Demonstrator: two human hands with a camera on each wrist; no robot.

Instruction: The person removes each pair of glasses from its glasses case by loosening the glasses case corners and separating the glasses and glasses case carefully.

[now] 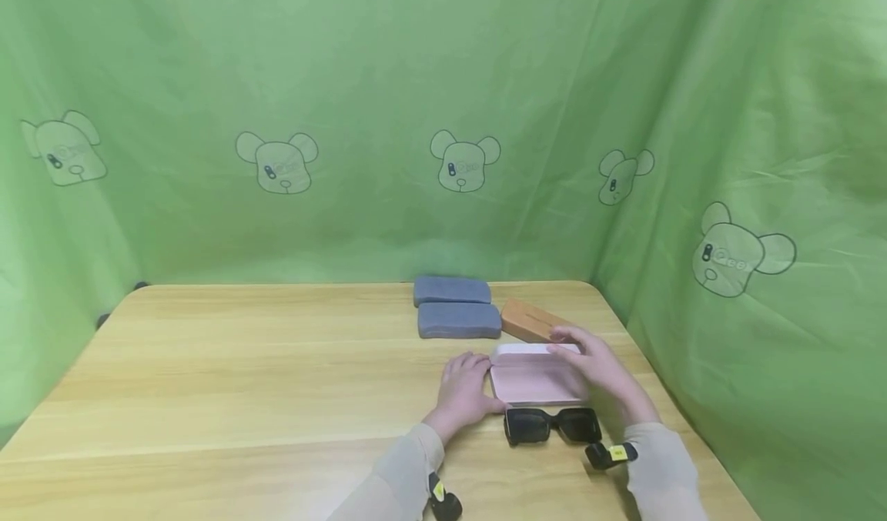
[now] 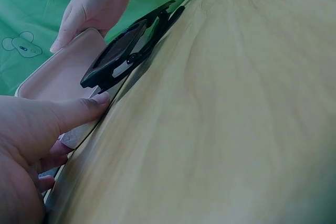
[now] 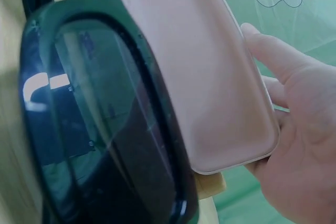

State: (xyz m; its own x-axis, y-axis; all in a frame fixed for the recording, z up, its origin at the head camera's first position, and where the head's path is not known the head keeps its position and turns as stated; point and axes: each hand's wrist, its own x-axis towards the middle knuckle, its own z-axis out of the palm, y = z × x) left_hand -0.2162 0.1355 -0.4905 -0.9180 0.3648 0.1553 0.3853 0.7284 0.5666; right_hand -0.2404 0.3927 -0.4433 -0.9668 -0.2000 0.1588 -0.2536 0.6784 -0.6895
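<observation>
An opened glasses case with a pink lining [image 1: 537, 386] lies on the table, its lid raised at the back. My left hand [image 1: 463, 394] holds the case's left end, thumb at the front corner and fingers round the side. With my right hand [image 1: 597, 365] I grip the lid [image 3: 199, 66] near its right end, thumb on the edge and fingers behind. Black sunglasses [image 1: 530, 427] rest on the table just in front of the case, lenses toward it in the left wrist view; neither hand clearly grips them.
Behind the opened case lie an orange-brown glasses case [image 1: 530, 321] and two blue-grey cases [image 1: 459, 321], one behind the other. Green curtains [image 1: 374, 221] stand at the table's back and right side. The wooden tabletop [image 1: 242, 398] stretches off to the left.
</observation>
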